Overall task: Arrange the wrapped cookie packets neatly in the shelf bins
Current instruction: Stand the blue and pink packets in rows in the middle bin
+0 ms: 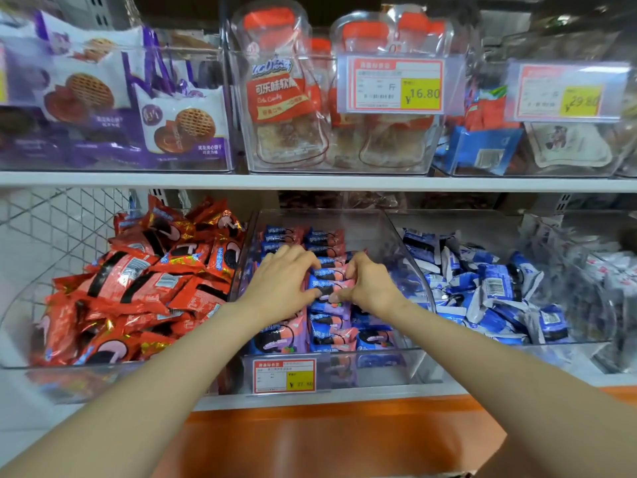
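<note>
Just then both hands were down in the middle bin (382, 232) on the lower shelf, over a row of packets (327, 269) in blue and pink. The left hand (282, 282) had its fingers spread and bent, tips clamped on the row's left side. The right hand (370, 288) had its fingers curled close together, thumb and fingertips pinching the same row from the right. Red packets (144, 277) lay heaped to the left, blue-white packets (489, 282) to the right.

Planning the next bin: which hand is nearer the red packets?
Left. The left hand, on the blue-pink packets, lies just right of the red packets; the right hand sits farther right.
</note>
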### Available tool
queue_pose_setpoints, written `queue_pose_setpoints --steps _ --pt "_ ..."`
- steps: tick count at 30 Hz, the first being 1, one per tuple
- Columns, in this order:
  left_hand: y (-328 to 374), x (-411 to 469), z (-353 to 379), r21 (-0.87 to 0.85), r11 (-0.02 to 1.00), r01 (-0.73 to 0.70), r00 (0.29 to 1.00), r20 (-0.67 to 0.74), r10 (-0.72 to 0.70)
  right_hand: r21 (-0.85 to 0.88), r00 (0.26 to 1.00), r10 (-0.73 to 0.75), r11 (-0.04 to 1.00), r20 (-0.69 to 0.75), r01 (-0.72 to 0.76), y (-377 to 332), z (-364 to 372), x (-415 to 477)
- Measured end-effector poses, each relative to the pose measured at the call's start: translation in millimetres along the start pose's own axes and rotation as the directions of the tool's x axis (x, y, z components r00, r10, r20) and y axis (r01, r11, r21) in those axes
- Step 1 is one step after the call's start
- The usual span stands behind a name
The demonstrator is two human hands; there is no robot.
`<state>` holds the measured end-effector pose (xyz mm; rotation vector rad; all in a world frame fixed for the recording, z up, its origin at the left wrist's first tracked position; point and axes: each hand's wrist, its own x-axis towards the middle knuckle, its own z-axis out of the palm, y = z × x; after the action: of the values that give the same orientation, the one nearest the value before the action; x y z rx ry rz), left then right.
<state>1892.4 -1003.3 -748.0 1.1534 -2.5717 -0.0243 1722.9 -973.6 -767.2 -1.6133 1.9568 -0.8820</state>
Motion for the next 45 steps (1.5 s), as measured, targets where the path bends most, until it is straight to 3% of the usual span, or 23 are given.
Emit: queue_pose_setpoints --steps 6,14,20,25,28,30,35,38,40,45 --pt "4 16 11 0.108 0.991 0.082 0.994 0.066 -0.089 -0.033 0.988 -0.156 0.987 -0.003 0.156 -3 0 1" --pt "9 21 17 0.167 0.979 0.113 0.992 0.043 -0.121 -0.111 0.980 -0.179 0.976 0.083 0.188 -2 -18 5" --pt "7 17 14 0.119 0.989 0.088 0.992 0.080 -0.098 -0.196 0.957 -0.284 0.943 -0.053 0.269 -3 -70 -4" --pt "5 9 14 0.112 0.993 0.036 0.996 0.071 -0.044 -0.342 0.939 -0.325 0.900 -0.112 0.271 11 -92 -12" --pt "3 8 12 0.083 0.997 0.009 1.000 0.021 -0.011 -0.504 0.936 -0.351 0.812 -0.018 0.295 16 -105 -4" --pt "2 8 11 0.055 0.998 -0.024 1.000 0.021 0.023 -0.631 0.943 -0.312 0.710 0.117 0.313 13 -111 8" --pt "-2 11 12 0.017 0.995 -0.094 0.995 0.035 0.094 -0.686 0.908 -0.254 0.596 0.333 0.418 -5 -109 39" --pt "-2 14 14 0.068 0.991 -0.118 0.990 0.085 0.112 -0.736 0.898 -0.083 0.542 0.433 0.405 -15 -98 57" --pt "-4 15 16 0.102 0.990 -0.099 0.989 0.116 0.087 -0.772 0.874 0.044 0.492 0.484 0.402 -17 -82 72" --pt "-8 16 18 0.134 0.989 -0.056 0.995 0.088 0.044 -0.812 0.830 0.174 0.388 0.530 0.437 -17 -65 95"
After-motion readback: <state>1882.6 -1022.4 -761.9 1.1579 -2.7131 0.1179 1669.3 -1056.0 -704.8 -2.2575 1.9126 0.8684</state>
